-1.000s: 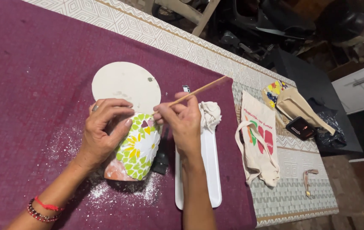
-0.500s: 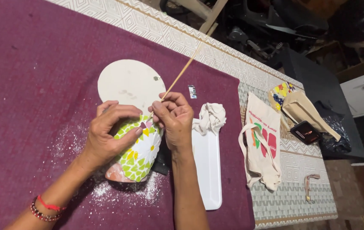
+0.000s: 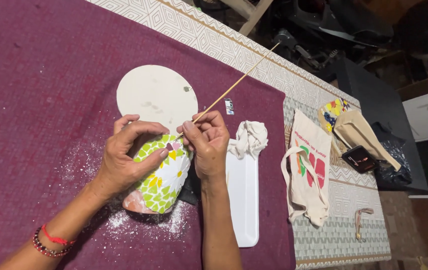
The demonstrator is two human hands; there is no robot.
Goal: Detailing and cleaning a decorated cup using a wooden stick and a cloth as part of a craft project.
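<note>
A clay pot [image 3: 161, 182] covered in green, yellow and white mosaic tiles lies on its side on the maroon cloth [image 3: 39, 90]. My left hand [image 3: 124, 155] grips it over the top. My right hand [image 3: 208, 142] pinches a long thin wooden stick [image 3: 236, 85] like a pen. The stick's tip touches the tiles near the pot's upper end. Its free end points up to the right. White powder is scattered on the cloth around the pot.
A round white disc [image 3: 156, 97] lies just beyond the pot. A long white tray [image 3: 243, 195] with a crumpled white cloth [image 3: 249, 139] lies to the right. Farther right are a printed tote bag [image 3: 306, 165], a beige bag [image 3: 361, 132] and a small dark case [image 3: 359, 159].
The stick has swung from nearly level to pointing steeply up and right. Both hands have stayed on the pot; the view has shifted slightly.
</note>
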